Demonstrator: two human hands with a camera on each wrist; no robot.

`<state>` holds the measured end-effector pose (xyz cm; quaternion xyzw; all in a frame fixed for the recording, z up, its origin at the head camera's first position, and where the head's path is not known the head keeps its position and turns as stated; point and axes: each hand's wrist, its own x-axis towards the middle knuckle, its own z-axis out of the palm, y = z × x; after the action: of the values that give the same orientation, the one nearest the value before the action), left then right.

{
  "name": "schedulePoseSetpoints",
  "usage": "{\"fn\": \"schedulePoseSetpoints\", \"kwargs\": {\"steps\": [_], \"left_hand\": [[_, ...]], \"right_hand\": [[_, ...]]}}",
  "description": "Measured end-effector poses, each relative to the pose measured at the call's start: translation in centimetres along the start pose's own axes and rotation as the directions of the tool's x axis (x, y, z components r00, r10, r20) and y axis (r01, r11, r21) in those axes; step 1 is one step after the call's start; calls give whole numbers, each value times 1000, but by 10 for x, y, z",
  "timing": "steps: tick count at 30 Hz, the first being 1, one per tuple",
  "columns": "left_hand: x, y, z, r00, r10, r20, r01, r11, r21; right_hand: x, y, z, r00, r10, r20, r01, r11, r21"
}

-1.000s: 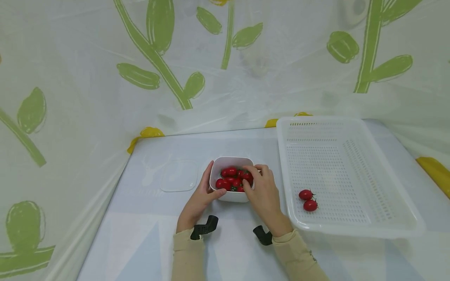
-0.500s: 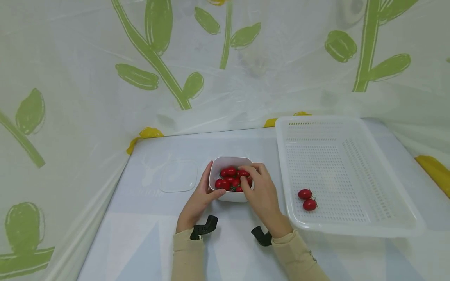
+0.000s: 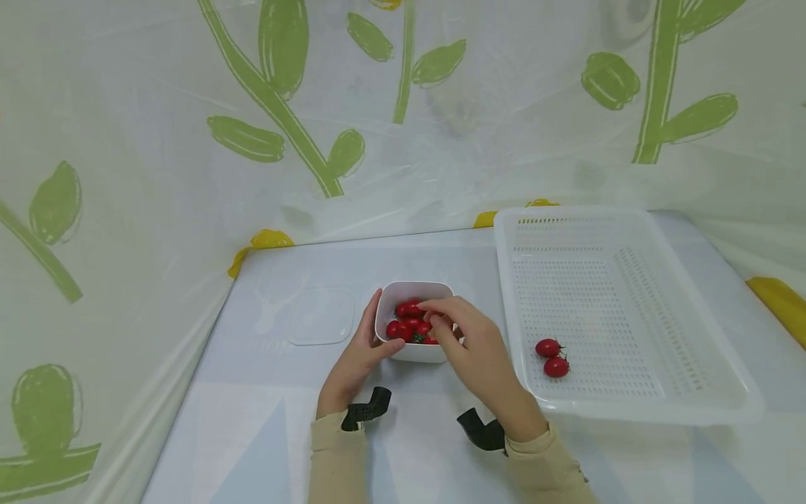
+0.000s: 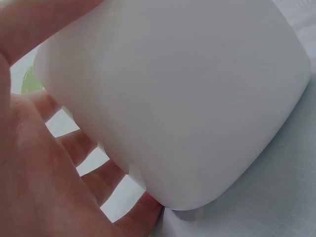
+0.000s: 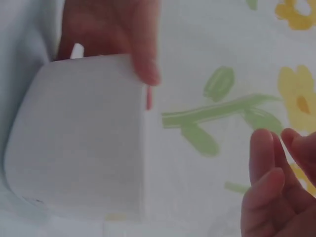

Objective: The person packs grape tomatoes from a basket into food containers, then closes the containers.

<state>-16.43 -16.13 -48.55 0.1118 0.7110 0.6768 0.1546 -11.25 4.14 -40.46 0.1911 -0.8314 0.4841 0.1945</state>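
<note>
My left hand [image 3: 352, 360] grips a white square container [image 3: 417, 353], thumb at the near rim and fingers along the left wall. The left wrist view shows those fingers spread against the container's smooth side [image 4: 182, 98]. Several red cherry tomatoes [image 3: 403, 329] with green stems lie inside it. Over the container's right side is my right hand [image 3: 478, 353], which hides part of the tomatoes in the head view. From the right wrist view, this right hand [image 5: 279, 197] is raised beyond the rim, fingers loosely bent, with no tomato visible between them.
To the right stands a large white perforated basket [image 3: 585, 308] with two cherry tomatoes [image 3: 556, 367] near its left front corner. A clear square lid [image 3: 322, 316] lies flat left of the container. Behind the table [image 3: 264, 434] hangs a leaf-patterned curtain [image 3: 504, 140].
My right hand has drawn up out of the container from among the tomatoes, its wrist shifting a little right. The left hand and the container have stayed in place.
</note>
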Motion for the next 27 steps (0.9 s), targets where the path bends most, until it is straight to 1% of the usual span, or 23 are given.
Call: {"fn": "schedulePoseSetpoints", "kwargs": {"steps": [5, 8, 11, 15, 19, 22, 25, 26, 27], "left_hand": [[0, -1, -1, 1000, 4, -2, -4, 1000, -9], [0, -1, -1, 1000, 9, 0, -9, 1000, -26], [0, -1, -1, 1000, 14, 4, -14, 999, -38], [1, -1, 0, 1000, 22, 1, -22, 999, -42], [-2, 1, -1, 1000, 16, 3, -16, 999, -51], [-7, 7, -1, 1000, 0, 12, 0, 999, -53], [-11, 17, 1, 1000, -6, 27, 7, 998, -61], [-11, 19, 1, 1000, -7, 29, 8, 998, -64], [-10, 18, 0, 1000, -5, 29, 7, 998, -67]], "right_hand": [[0, -6, -16, 998, 51, 21, -53, 994, 92], [1, -7, -24, 997, 75, 22, -77, 990, 120], [2, -8, -34, 993, 116, 27, -118, 984, 130], [5, -9, -48, 983, 172, 64, -180, 969, 168], [6, -11, -60, 977, 179, 112, -197, 963, 184], [5, -12, -67, 975, 160, 154, -186, 968, 170], [5, -9, -76, 971, 134, 197, -167, 972, 164], [6, -9, -80, 967, 140, 215, -176, 972, 157], [8, -8, -84, 962, 147, 231, -183, 973, 142]]}}
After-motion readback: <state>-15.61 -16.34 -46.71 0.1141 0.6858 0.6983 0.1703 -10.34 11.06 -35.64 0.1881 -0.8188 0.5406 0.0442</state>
